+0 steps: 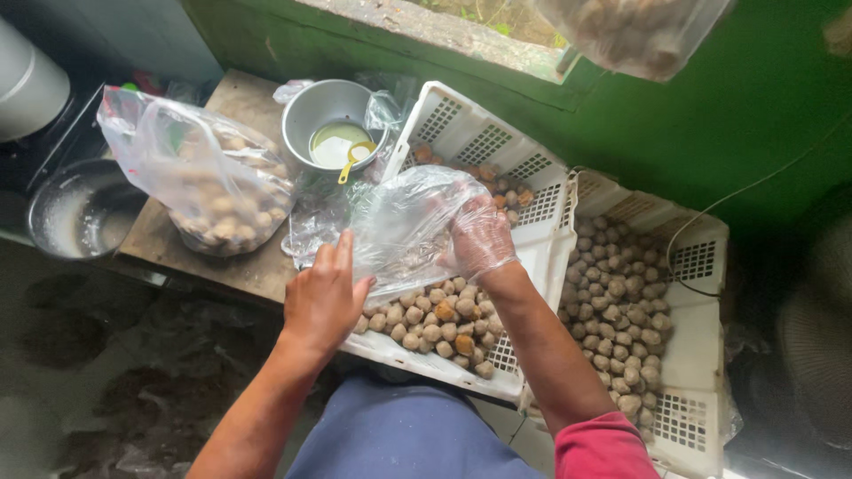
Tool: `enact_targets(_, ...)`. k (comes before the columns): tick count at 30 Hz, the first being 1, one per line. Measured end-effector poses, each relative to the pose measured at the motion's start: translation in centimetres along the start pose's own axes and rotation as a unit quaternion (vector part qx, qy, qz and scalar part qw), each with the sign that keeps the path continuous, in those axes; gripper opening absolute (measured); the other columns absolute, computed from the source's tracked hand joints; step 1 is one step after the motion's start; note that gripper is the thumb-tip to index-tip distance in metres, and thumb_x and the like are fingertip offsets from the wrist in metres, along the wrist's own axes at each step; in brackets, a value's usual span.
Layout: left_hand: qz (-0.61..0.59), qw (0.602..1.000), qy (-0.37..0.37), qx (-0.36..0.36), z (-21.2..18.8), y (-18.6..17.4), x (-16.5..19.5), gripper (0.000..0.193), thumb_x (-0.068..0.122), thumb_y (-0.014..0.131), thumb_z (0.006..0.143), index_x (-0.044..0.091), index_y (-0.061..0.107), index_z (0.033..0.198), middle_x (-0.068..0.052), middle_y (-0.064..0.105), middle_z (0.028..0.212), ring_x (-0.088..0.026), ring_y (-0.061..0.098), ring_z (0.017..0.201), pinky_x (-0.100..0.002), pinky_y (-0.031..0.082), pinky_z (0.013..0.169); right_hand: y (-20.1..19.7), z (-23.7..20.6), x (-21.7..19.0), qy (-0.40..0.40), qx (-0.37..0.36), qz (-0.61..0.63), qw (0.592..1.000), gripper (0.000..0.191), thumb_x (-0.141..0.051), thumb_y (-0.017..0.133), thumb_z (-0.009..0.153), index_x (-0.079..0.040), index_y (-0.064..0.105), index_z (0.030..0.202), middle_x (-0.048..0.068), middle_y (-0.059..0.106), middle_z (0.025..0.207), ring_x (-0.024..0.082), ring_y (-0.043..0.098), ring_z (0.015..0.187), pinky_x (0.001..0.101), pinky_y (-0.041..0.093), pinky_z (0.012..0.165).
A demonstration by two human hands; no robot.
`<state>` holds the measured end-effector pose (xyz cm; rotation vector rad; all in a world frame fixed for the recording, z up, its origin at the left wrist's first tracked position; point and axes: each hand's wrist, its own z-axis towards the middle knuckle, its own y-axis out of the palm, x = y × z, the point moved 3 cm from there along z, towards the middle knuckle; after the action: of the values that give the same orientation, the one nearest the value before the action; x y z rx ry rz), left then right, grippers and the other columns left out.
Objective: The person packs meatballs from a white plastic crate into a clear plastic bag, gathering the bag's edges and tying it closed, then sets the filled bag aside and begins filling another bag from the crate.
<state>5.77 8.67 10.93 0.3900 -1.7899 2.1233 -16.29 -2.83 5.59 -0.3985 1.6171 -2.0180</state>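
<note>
1. Head view, looking down: both hands work one thin clear plastic bag (404,226), held above the near white perforated plastic crate (541,257).
2. Bag look: transparent, crinkled, glossy with light streaks, mouth spread toward the person. Cannot tell whether anything is in it.
3. Left hand (324,297): bare, fingers pointing up, gripping the bag's near-left edge.
4. Right hand (479,235): covered by a clear plastic glove or film, pushed into the bag from the right, fingers curled on the film.
5. Under the bag: small round brownish-beige balls (435,324) piled in the near crate's lower part, a few more at its far end.
6. Second white perforated plastic crate (697,346) just to the right, touching the first, holding a dense band of the same balls.
7. Left of the crates, on the worn wooden board (244,106): a filled clear plastic bag of balls (213,191), mouth slack and open.
8. Behind it: round grey metal bowl (324,120) with pale liquid and a yellow-handled spoon (353,160).
9. Far left: dark round metal pan (80,213), whitish residue inside.
10. Top edge: another clear bag of balls (635,31) hanging against the green wall (710,106).
</note>
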Motion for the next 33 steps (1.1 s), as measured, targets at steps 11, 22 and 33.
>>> enact_targets(11, -0.601, 0.788, -0.135, 0.021, 2.8, 7.9, -0.7, 0.011, 0.012, 0.055, 0.105, 0.005, 0.061, 0.111, -0.006, 0.063, 0.089, -0.014, 0.059, 0.077, -0.030, 0.049, 0.071, 5.0, -3.9, 1.9, 0.013, -0.063, 0.088, 0.994, 0.068, -0.028, 0.086, 0.072, -0.022, 0.062, 0.136, 0.013, 0.059, 0.143, 0.035, 0.051, 0.132, 0.0495, 0.045, 0.109)
enact_targets(22, -0.766, 0.573, -0.244, -0.157, 4.6, 10.1, -1.4, 0.012, 0.016, 0.049, 0.104, 0.011, 0.059, 0.103, 0.003, 0.057, 0.074, -0.010, 0.049, 0.060, -0.027, 0.038, 0.050, 4.2, -5.5, 3.3, 0.017, -0.104, 0.171, 0.980, 0.090, -0.030, 0.090, 0.063, -0.022, 0.054, 0.145, 0.017, 0.049, 0.150, 0.040, 0.047, 0.134, 0.0505, 0.042, 0.110)
enact_targets(33, -0.690, 0.689, -0.133, -0.179, 5.0, 13.7, -1.2, 0.020, 0.022, 0.051, 0.108, 0.011, 0.067, 0.115, 0.012, 0.035, 0.058, -0.002, 0.030, 0.046, -0.022, 0.023, 0.042, 1.9, -11.6, 7.0, 0.353, 0.139, 0.394, 0.837, 0.022, -0.012, 0.072, 0.095, -0.002, 0.070, 0.114, 0.011, 0.074, 0.114, 0.020, 0.071, 0.108, 0.0335, 0.059, 0.097)
